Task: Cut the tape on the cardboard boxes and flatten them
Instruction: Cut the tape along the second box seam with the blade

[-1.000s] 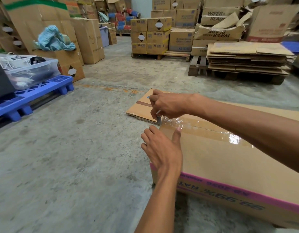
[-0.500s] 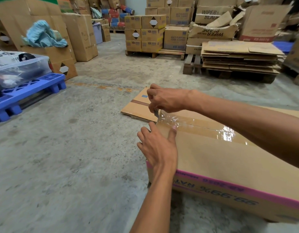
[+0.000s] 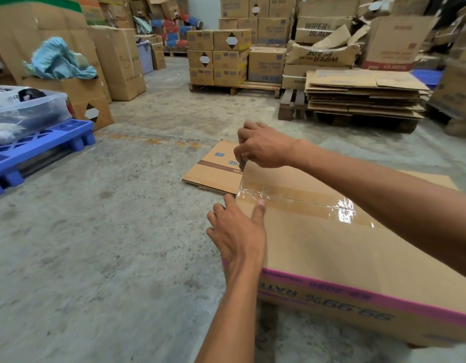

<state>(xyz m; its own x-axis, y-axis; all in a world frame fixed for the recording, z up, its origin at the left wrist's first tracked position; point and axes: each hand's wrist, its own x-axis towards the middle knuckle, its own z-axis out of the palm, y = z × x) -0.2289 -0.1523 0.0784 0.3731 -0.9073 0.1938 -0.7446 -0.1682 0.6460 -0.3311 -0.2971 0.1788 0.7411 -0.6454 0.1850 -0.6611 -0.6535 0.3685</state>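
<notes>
A large brown cardboard box with a pink stripe and upside-down print stands on the concrete floor in front of me. Clear tape runs along its top seam and folds over the left end. My right hand grips a small cutter blade at the box's far left corner, above the tape end. My left hand rests on the box's left end, thumb pressing on top by the tape, fingers straight down the side.
A flattened box lies on the floor just behind. A stack of flattened cardboard sits on a pallet at the back right. Stacked boxes stand behind, a blue plastic pallet with a clear tub is at the left.
My right hand with the blade has lifted slightly up and away from the tape end. My left hand stays on the box's left end.
</notes>
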